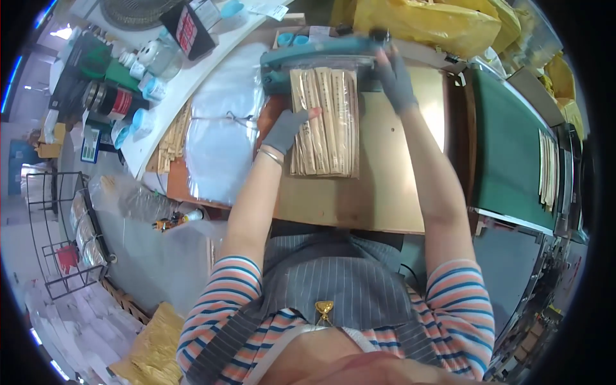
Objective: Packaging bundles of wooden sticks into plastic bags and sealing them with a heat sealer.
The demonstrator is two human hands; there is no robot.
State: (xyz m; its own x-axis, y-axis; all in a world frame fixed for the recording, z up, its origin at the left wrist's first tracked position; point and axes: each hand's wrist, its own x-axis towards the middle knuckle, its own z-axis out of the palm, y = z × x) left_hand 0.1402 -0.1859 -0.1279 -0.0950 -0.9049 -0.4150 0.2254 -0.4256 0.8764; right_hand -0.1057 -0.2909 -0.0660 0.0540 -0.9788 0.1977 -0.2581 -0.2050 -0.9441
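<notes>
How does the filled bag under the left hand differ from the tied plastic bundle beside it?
The filled bag shows tan paper strips inside; the plastic bundle looks pale and see-through.
The filled bag is smaller than the plastic bundle.
The left hand touches the filled bag; no hand touches the plastic bundle.
Both have shiny, clear plastic.

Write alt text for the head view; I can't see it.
A person's grey-gloved left hand holds a clear bag of slim tan packets against a teal long-armed device, with the gloved right hand at its right end. Clear plastic bags lie stacked to the left; a green surface stands right.
</notes>
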